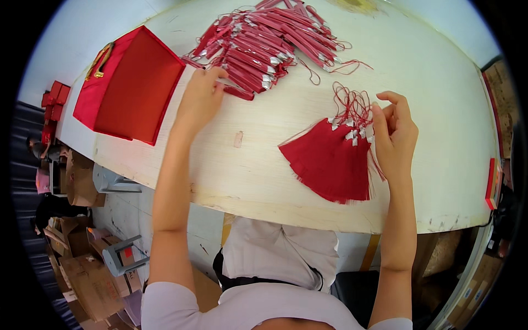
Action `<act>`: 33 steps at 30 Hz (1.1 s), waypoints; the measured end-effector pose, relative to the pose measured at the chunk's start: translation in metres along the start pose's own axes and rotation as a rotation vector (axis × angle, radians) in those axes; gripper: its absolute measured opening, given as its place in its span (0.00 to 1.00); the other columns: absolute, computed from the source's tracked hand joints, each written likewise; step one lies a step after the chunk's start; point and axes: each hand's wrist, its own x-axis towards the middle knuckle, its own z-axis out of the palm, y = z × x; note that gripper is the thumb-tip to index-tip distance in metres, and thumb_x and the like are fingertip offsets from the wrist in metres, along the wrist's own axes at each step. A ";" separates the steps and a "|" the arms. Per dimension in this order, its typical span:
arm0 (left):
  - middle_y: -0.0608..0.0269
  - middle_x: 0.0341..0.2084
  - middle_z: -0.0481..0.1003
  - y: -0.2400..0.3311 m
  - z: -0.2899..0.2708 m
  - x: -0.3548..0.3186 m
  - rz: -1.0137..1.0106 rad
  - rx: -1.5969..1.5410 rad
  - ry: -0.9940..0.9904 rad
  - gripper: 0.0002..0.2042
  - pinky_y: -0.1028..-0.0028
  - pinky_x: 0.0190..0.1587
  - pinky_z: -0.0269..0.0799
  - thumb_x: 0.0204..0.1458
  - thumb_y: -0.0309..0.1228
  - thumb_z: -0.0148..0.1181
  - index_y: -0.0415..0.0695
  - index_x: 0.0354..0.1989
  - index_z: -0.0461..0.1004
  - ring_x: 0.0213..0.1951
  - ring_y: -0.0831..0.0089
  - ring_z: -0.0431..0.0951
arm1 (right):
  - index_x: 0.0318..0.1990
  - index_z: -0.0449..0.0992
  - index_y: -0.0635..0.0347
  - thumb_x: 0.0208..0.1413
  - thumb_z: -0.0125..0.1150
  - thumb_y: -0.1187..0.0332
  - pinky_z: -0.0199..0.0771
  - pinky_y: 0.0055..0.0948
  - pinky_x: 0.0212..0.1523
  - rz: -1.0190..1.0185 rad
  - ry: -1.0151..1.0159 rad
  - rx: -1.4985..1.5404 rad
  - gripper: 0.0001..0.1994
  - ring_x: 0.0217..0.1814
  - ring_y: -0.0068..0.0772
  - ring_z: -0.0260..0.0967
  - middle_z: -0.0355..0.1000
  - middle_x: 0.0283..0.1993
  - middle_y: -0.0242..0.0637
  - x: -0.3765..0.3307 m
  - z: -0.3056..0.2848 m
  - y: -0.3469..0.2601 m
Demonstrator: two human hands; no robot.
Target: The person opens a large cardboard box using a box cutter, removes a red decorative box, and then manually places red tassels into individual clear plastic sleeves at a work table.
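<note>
The pale wooden bench (247, 159) fills most of the view and serves as the landmark here. On its far left corner lies a large flat red box (135, 88) with a gold clasp at its far end, well apart from the rest. Toward the far middle of the bench sits a heap of wrapped red tassels (264, 47), long narrow packets with silver caps and loose red cords trailing off to the right. Nearer the front edge, right of centre, a fan of unwrapped red tassels (333, 159) is spread flat, fringes pointing toward the person, silver caps and looped cords gathered at the far end. The left hand (201, 99) reaches to the near edge of the heap, fingers curled down onto one packet; whether it actually grips it cannot be told. The right hand (395, 135) rests at the right side of the fan, fingers half curled and pinching at the cords by the caps. The step in hand looks like taking a fresh packet from the heap while the fan is kept in order; the next move would call for lifting one packet free without snagging its neighbours' cords.
</note>
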 end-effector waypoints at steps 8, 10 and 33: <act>0.55 0.20 0.72 0.000 0.012 -0.003 -0.076 -0.027 -0.072 0.08 0.71 0.28 0.64 0.47 0.30 0.54 0.39 0.32 0.67 0.21 0.66 0.69 | 0.33 0.69 0.62 0.51 0.53 0.74 0.50 0.17 0.16 0.008 0.013 -0.012 0.03 0.14 0.15 0.50 0.57 0.13 0.27 -0.001 -0.002 -0.003; 0.55 0.19 0.71 0.015 0.004 0.000 -0.214 0.073 -0.119 0.08 0.72 0.26 0.64 0.45 0.29 0.56 0.38 0.30 0.67 0.20 0.67 0.68 | 0.32 0.69 0.62 0.51 0.53 0.74 0.49 0.17 0.16 -0.001 0.009 -0.020 0.03 0.14 0.14 0.50 0.57 0.13 0.27 -0.001 -0.003 -0.001; 0.66 0.22 0.69 0.133 0.030 -0.062 -0.254 -1.417 -0.705 0.13 0.80 0.23 0.65 0.50 0.23 0.50 0.36 0.44 0.65 0.22 0.78 0.70 | 0.36 0.72 0.68 0.55 0.49 0.70 0.63 0.15 0.25 0.160 -0.647 0.678 0.10 0.25 0.14 0.62 0.69 0.27 0.30 -0.013 0.000 -0.016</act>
